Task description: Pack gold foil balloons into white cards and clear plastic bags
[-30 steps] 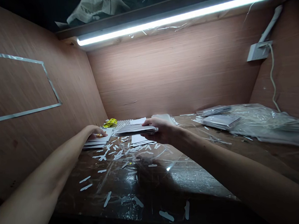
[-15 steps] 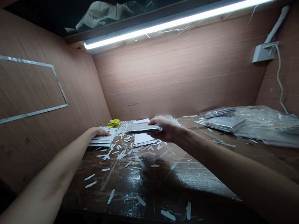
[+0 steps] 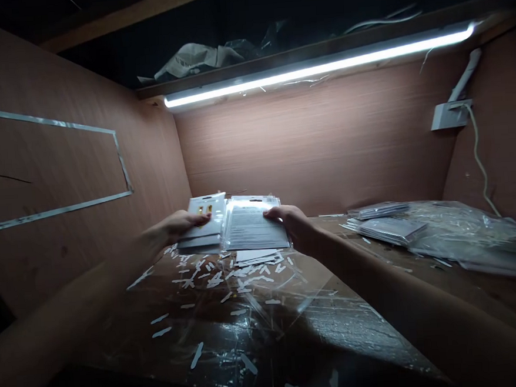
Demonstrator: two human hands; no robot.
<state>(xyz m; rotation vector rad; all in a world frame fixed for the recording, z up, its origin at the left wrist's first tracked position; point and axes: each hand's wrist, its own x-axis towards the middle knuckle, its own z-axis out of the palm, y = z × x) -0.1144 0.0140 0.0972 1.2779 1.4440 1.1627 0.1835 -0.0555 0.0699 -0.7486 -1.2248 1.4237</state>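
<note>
Both hands hold flat white items up over the back of the table. My left hand [image 3: 184, 222] is closed on several white cards [image 3: 211, 220], with its thumb over two small gold-coloured shapes on the top one. My right hand [image 3: 293, 225] grips a clear-wrapped white packet [image 3: 255, 223] by its right side, and small printed lines face me. The two held items nearly meet edge to edge; whether they touch I cannot tell. Below them a short stack of white cards [image 3: 258, 256] lies on the table, partly hidden.
Small white paper offcuts [image 3: 241, 274] are scattered over the dark, shiny table [image 3: 294, 332]. At the right lie wrapped packets [image 3: 391, 230] beside a big clear plastic bag [image 3: 463, 226]. Wooden walls enclose the back and sides, and a lit tube lamp [image 3: 320, 68] hangs under the shelf.
My left hand has lifted its cards off the left of the table and brought them rightward. My right hand's packet has tilted up to face me. The view has shifted slightly.
</note>
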